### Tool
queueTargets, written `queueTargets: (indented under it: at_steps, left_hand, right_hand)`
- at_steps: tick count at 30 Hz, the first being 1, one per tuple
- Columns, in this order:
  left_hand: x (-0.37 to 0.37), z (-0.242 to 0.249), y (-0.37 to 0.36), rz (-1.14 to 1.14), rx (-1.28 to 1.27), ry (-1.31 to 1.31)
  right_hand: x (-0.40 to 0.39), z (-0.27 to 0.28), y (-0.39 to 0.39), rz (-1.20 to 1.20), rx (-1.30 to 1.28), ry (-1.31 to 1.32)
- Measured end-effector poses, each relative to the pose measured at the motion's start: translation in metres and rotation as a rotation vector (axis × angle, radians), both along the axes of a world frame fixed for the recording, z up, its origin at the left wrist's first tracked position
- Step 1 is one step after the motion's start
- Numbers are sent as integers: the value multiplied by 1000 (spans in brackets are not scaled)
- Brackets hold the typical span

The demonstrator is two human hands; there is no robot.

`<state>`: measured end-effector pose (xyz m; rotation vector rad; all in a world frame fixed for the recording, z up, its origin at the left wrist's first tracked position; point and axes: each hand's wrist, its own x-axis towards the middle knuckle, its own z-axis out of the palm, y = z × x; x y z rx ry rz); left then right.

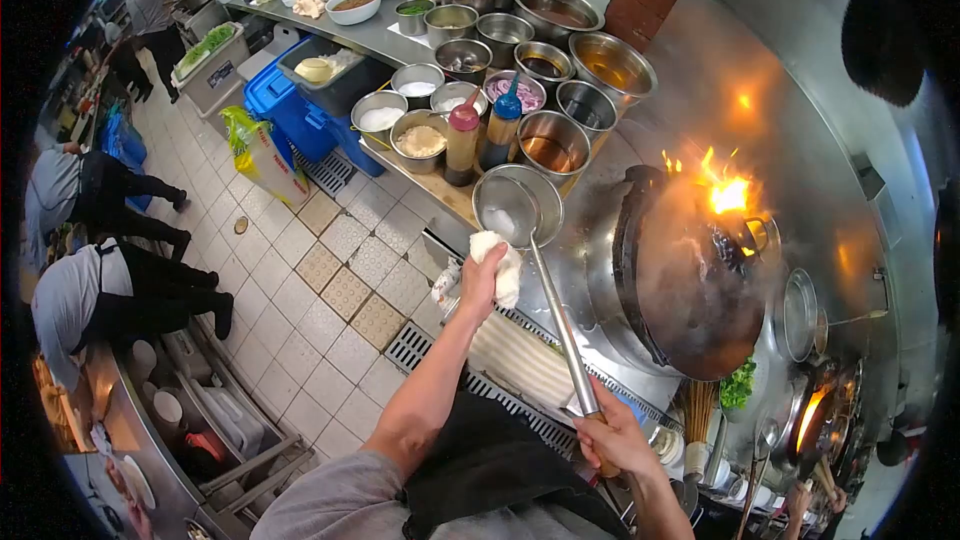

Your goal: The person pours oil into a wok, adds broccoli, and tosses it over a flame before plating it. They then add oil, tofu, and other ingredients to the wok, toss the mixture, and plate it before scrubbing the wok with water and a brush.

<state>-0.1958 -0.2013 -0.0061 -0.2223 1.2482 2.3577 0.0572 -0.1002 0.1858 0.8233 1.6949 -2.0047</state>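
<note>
My left hand [480, 285] is closed around a bunched white cloth [507, 280], held just below a ladle's bowl. In my right hand [622, 435] is the wooden end of the long-handled metal ladle [556, 315]. The ladle's round bowl reaches over the near edge of the board with the seasoning pots. To the right of the ladle, a large dark wok [690, 310] sits on the range, steaming, with flames [728, 192] rising at its far side. Neither hand touches the wok.
Several metal pots of sauces and seasonings, a red-capped squeeze bottle [462, 145] and a blue-capped one [502, 120] stand ahead. A bamboo brush [697, 410] is at right. Blue bins [290, 110] stand on the tiled floor. Other people work at left and lower right.
</note>
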Motion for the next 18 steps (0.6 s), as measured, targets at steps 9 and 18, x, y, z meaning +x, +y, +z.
queueTargets:
  at_steps: [9, 18]
  left_hand:
    - [-1, -9, -4, -23, 104, 4]
    - [29, 1, -46, -55, -22, 11]
  right_hand:
    - [-3, 12, 34, -314, -581, -54]
    - [83, 11, 34, -663, -1243, 348]
